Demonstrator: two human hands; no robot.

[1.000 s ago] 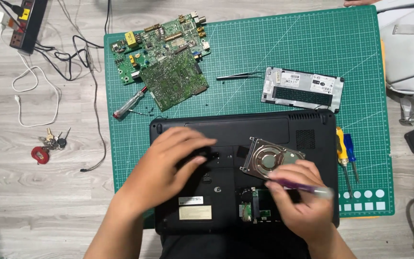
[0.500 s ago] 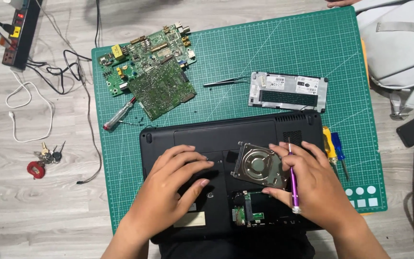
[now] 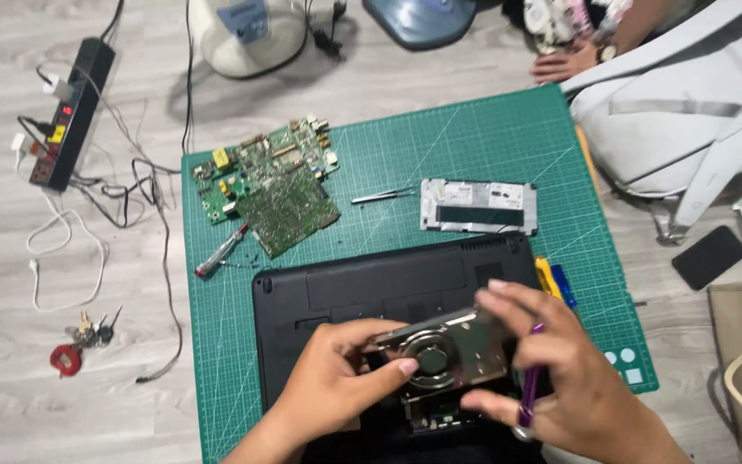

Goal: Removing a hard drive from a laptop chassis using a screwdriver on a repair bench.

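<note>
In the head view, a metal hard drive (image 3: pixel 448 352) is held tilted just above the open bay of a black laptop (image 3: pixel 371 292), which lies bottom-up on a green cutting mat (image 3: pixel 474 146). The drive is gripped from its left edge by the left hand (image 3: pixel 337 382), the thumb laid on its top face and the fingers curled beneath. Its right side is clasped by the right hand (image 3: pixel 560 369), in whose closed fingers a purple screwdriver (image 3: pixel 529 395) is also kept. On the mat behind the laptop, green circuit boards (image 3: pixel 268 185), tweezers (image 3: pixel 384 197) and a silver cover plate (image 3: pixel 478 206) are laid. A power strip (image 3: pixel 70 112) and keys (image 3: pixel 79 339) are seen on the floor at left.
</note>
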